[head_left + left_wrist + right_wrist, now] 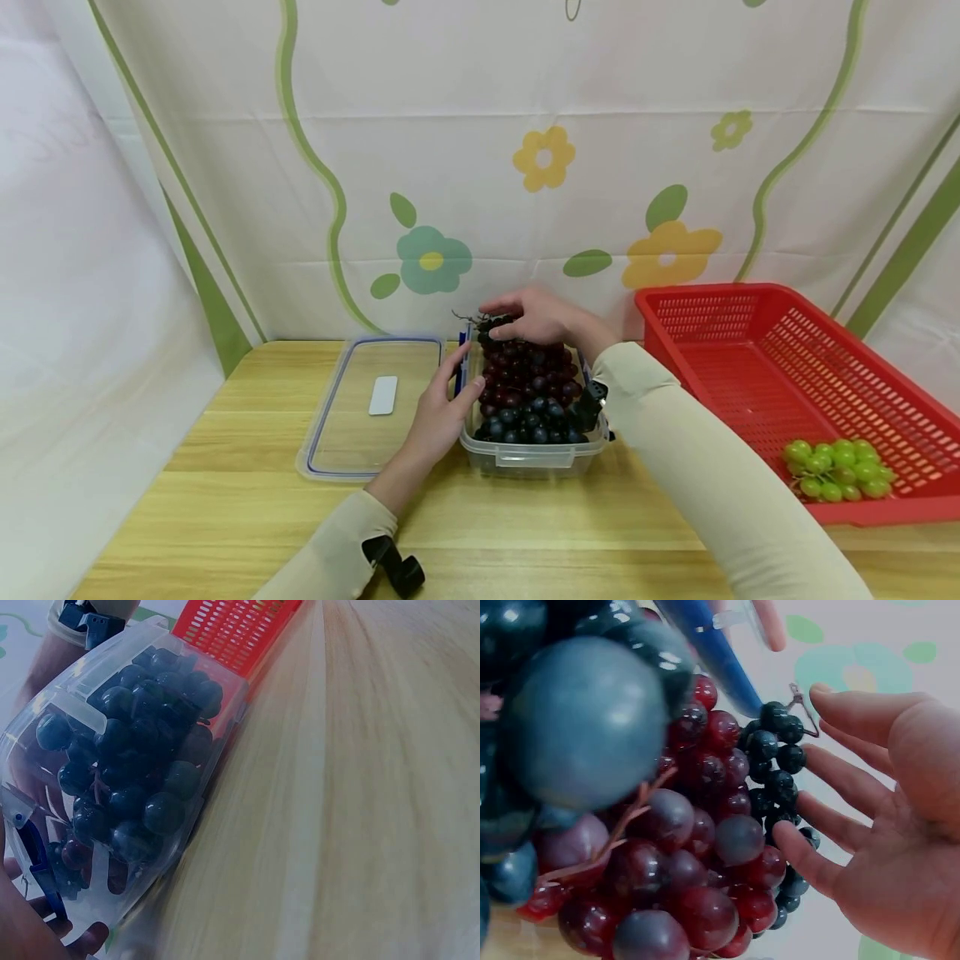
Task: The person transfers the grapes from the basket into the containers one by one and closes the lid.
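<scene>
A clear plastic food container holds several bunches of grapes. Blue-black grapes lie at its near end, dark red grapes in the middle, and a small black bunch with a bare stem tip at the far end. My right hand reaches over the far end, its extended fingers touching the black bunch. Against the container's left side rests my left hand, fingers along the blue latch and thumb by the rim. Its fingers are partly cut off in the left wrist view.
A clear lid with a blue seal and a white label lies left of the container. To the right stands a red plastic basket with a green grape bunch in its near corner. A patterned curtain hangs behind the wooden table.
</scene>
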Available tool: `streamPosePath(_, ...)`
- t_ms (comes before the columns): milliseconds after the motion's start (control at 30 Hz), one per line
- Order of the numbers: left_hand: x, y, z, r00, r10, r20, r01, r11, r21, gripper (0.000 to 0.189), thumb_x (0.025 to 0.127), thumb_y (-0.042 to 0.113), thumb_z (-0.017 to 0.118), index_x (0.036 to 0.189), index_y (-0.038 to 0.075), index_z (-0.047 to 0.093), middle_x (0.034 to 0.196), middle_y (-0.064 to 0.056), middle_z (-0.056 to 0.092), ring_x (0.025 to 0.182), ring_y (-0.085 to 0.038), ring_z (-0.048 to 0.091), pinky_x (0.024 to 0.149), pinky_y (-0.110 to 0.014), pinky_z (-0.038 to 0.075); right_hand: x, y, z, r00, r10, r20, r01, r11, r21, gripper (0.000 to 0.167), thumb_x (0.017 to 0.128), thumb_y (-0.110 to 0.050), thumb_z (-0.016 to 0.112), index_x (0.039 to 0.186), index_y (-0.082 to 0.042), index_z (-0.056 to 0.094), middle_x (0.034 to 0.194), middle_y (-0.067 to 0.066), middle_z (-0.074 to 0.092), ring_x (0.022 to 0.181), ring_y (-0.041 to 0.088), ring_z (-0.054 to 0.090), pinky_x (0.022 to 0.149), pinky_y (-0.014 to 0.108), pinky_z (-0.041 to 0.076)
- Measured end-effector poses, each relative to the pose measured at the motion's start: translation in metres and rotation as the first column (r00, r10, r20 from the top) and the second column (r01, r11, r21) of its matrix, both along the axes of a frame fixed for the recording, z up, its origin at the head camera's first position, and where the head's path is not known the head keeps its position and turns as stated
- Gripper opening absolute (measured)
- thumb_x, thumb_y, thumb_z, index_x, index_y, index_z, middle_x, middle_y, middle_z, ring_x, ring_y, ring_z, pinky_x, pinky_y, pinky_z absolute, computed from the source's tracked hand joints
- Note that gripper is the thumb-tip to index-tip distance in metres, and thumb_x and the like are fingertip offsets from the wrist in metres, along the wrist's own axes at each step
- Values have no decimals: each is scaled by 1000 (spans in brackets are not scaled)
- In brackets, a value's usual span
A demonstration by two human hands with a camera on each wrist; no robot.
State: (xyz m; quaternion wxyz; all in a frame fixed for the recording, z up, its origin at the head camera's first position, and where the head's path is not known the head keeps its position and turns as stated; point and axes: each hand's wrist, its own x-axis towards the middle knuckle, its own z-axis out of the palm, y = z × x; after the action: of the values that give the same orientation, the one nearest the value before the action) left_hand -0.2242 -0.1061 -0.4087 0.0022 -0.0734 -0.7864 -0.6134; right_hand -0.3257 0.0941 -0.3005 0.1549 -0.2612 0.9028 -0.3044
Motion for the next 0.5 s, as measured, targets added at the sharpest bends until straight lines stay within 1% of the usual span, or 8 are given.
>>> streamPosePath(100,0,0,0,1000,6,-3,-6,1000,-4,62,109,32,58,167,31,35,177,-5,27,165,-37,21,127,-73,21,1,-3,-2,999,44,-6,-44,996,80,53,107,-31,63,158,-16,53,164,8,51,157,33,40,129,53,35)
streamPosePath(300,1,1,1,1000,1,-8,-1,1000,-2,62,109,31,58,166,31,35,176,-6,28,164,-37,23,127,-72,23,3,-8,-5,995,97,-10,-93,973,212,52,110,-36,57,158,-19,52,164,12,50,156,34,41,129,53,35)
streamPosePath(500,1,0,0,1000,3,-12,-3,1000,2,62,109,30,59,166,30,36,176,-7,28,164,-37,23,127,-72,22,4,-11,-6,991,130,34,-134,945,297,55,110,-36,55,163,-23,45,170,13,42,159,35,35,131,55,31)
